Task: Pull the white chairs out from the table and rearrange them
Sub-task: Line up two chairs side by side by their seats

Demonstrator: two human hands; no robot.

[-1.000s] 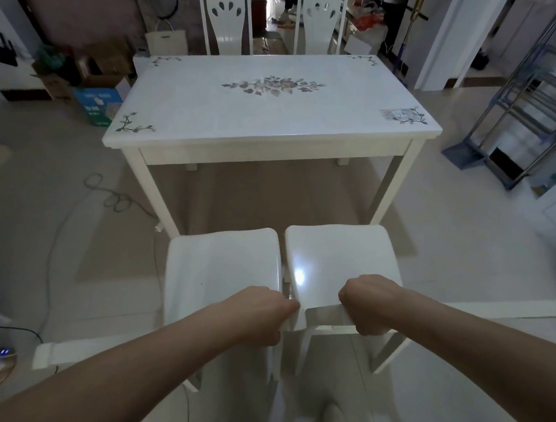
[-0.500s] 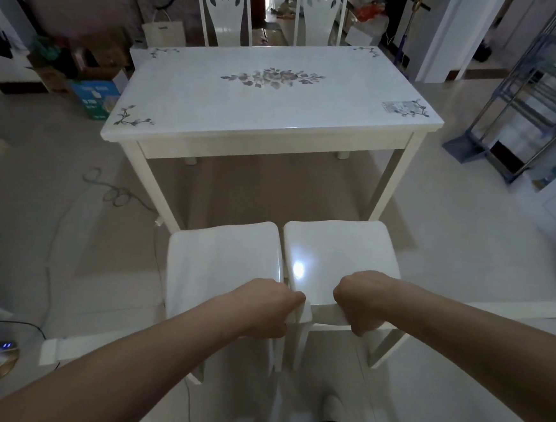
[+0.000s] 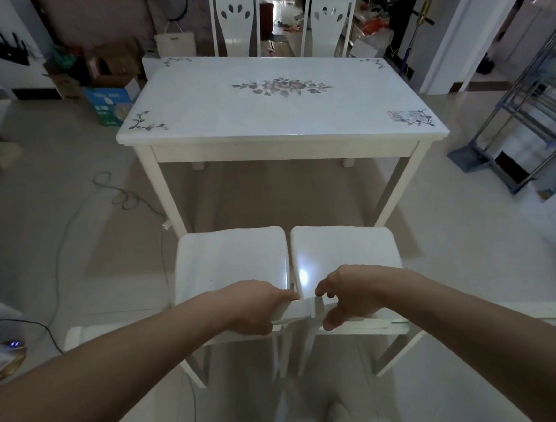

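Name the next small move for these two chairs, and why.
Probably slide the right chair rightward, away from the left chair: both seats sit clear of the table but nearly touch, and left hand and right hand each hold a backrest.

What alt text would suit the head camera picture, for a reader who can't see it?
A person's left hand holds the back of the left chair and the right hand that of the right chair, side by side before a white flower-patterned table. The far left chair and far right chair stand behind it.
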